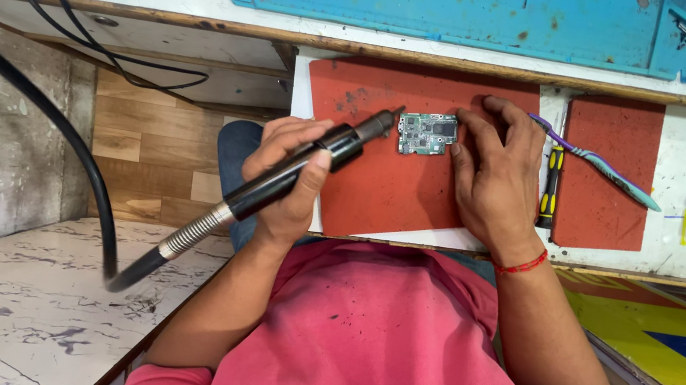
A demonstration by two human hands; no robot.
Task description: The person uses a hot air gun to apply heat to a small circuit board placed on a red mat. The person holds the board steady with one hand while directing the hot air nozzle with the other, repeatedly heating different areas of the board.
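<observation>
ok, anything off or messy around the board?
Nothing damaged. The toothbrush lies askew across the gap between the red mats, beside the right hand holding the circuit board. The blue mat is stained.

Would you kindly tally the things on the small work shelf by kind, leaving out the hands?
Red mats: 2 (left red mat, right red mat)
Circuit boards: 1 (green circuit board)
Handpiece tools: 1 (black handpiece, tip over the shelf)
Screwdrivers: 1 (yellow-and-black screwdriver)
Toothbrushes: 1 (toothbrush)
Total: 6
</observation>
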